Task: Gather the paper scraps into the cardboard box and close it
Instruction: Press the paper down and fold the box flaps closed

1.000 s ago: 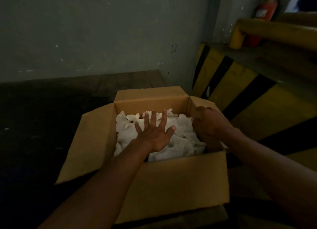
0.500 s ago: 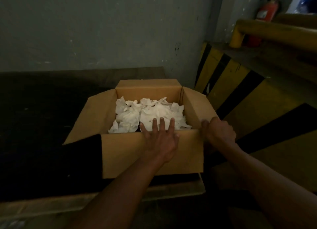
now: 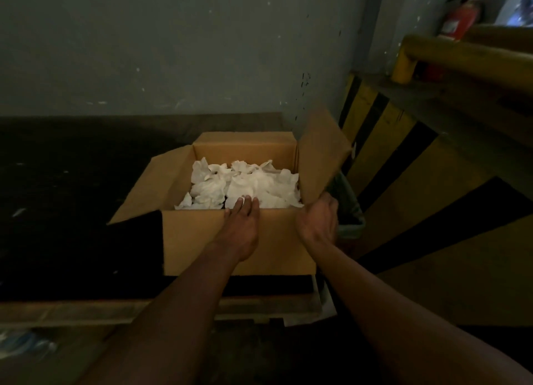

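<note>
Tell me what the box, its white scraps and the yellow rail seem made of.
Cardboard box: plain tan cardboard, matte, flaps folding at creases. Paper scraps: thin white paper or tissue, matte, crumpled into folds. Yellow rail: likely painted metal tube, rounded with a faint sheen; too dim to be sure.

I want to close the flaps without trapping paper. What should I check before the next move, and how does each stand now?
1. Paper scraps inside the box: ok.
2. Right hand grips the raised right flap: ok.
3. Left hand clear of closing flaps: not ok, its fingers reach over the near rim.
4. Left flap lifted: not ok, it leans outward.
5. Scraps below the rim: cannot tell.
</note>
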